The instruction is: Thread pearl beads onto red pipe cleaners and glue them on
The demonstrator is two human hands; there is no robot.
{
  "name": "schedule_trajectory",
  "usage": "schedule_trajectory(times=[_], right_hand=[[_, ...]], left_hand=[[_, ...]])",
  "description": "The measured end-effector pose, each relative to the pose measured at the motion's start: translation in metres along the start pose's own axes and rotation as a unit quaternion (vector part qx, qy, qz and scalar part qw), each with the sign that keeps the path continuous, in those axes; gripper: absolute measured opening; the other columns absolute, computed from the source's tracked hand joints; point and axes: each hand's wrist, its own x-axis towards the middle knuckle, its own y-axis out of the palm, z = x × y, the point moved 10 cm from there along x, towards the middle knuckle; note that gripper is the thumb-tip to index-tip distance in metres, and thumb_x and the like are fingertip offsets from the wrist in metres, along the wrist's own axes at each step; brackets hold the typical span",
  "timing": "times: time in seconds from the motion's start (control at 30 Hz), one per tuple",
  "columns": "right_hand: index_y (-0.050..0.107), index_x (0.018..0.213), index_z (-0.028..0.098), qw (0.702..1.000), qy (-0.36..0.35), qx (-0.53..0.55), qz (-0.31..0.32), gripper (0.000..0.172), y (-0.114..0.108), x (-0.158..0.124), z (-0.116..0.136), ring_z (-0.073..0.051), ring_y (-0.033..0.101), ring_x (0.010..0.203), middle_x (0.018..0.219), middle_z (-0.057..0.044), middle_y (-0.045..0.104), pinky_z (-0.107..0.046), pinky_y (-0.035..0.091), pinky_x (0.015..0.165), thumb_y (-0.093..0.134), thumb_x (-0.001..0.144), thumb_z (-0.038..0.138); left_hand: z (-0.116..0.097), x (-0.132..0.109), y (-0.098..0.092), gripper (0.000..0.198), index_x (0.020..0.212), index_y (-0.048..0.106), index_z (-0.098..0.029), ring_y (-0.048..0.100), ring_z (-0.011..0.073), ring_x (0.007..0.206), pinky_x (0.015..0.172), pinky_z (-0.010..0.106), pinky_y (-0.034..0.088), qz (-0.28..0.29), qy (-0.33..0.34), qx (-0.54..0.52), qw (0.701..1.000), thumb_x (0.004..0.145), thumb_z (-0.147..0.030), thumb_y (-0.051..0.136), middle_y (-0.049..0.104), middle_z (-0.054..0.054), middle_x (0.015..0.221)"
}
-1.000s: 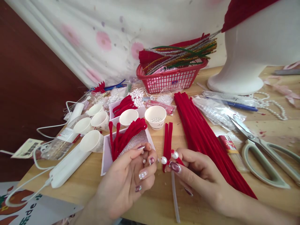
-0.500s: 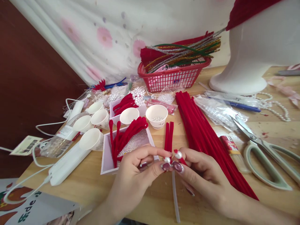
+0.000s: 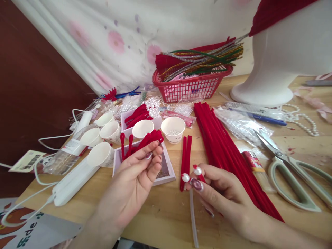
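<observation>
red fuzzy stem (image 3: pixel 201 177) | two white pearls (image 3: pixel 185 177), apart | in right fingers (image 3: pixel 209 193)

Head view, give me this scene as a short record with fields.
Left hand: nearest the front box, partly hiding it; grip unclear
Right hand: pinching a red piece with two white beads
Mid-table: white cup with small beads
Right side: long red strips, scissors
Back: red basket holding red, silver, gold and green stems
</observation>
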Motion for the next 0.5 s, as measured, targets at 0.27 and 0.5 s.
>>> schedule_trajectory(times=[0.27, 0.5], right_hand=[[0.058, 0.081, 0.017, 1.000, 0.007, 0.016, 0.000, 0.035, 0.001, 0.001, 0.001, -0.006, 0.033, 0.048, 0.057, 0.008, 0.041, -0.019, 0.024, 0.041, 0.062, 0.098, 0.049], [0.059, 0.084, 0.018, 1.000, 0.000, 0.030, 0.004, 0.033, 0.001, -0.001, 0.002, -0.006, 0.031, 0.048, 0.058, 0.008, 0.041, -0.018, 0.023, 0.041, 0.060, 0.099, 0.046]], left_hand=[[0.010, 0.006, 0.010, 0.036, 0.102, 0.069, 0.000, 0.066, 0.0072, 0.047, 0.039, 0.011, 0.053, 0.019, -0.043, -0.043, 0.998, 0.105, -0.008, 0.034, 0.070, 0.009, 0.071], [0.013, 0.008, 0.013, 0.036, 0.099, 0.071, -0.002, 0.076, 0.0111, 0.064, 0.061, 0.016, 0.064, 0.064, -0.030, 0.010, 0.997, 0.095, 0.010, 0.037, 0.079, 0.012, 0.084]])
